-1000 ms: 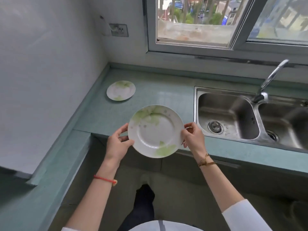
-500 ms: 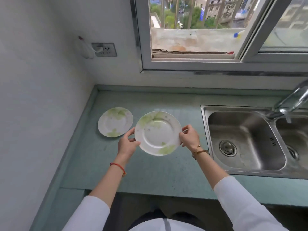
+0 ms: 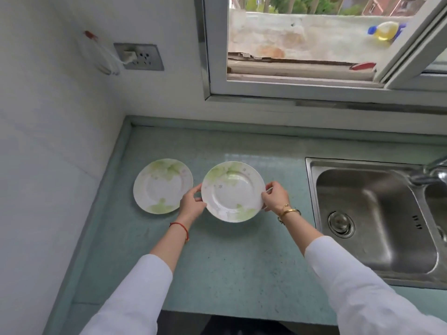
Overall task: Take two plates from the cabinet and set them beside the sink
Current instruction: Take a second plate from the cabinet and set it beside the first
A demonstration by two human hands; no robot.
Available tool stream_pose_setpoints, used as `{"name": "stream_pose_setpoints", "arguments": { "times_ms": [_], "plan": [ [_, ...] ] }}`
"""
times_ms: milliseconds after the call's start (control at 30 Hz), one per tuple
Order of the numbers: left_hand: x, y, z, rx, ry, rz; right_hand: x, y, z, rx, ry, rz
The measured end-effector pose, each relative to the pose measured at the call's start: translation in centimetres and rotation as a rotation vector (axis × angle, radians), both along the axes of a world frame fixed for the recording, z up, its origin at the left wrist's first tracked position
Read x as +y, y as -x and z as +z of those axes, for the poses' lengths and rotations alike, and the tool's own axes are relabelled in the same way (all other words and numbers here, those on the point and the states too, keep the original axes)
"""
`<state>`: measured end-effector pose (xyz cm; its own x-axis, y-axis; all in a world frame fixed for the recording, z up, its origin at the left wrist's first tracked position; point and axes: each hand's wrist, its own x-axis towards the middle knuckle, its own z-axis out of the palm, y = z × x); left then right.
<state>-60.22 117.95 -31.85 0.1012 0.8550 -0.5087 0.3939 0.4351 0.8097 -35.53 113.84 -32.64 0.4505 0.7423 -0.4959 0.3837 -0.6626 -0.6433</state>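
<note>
The left hand point(image 3: 192, 206) pinched the left rim of the second plate point(image 3: 232, 191), thumb on top and fingers curled under; the right hand point(image 3: 274, 197) pinched the opposite rim the same way. The plate hung level between them, seemingly just above the countertop point(image 3: 225, 267), though contact could not be told. Being round, it had no long axis, and both hands were equally near. Directly outside the left knuckles lay the first plate point(image 3: 162, 186), flat, its rim almost touching them, so that side was tight. Beyond the right fingers bare counter ran to the sink point(image 3: 312, 201) edge. Straight down looked the safest path, drifting slightly right if anything.
</note>
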Motion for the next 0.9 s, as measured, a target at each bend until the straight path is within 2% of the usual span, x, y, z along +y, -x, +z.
{"name": "stream_pose_setpoints", "arguments": {
  "times_ms": [467,900],
  "plan": [
    [3.0,-0.5,-3.2,0.01,0.081,-0.027,2.4,-0.3,-3.3,-0.064,0.054,-0.009],
    [2.8,0.0,-2.9,-0.046,0.098,-0.084,1.5,0.6,-2.3,-0.033,0.105,0.012]
  ]
}}
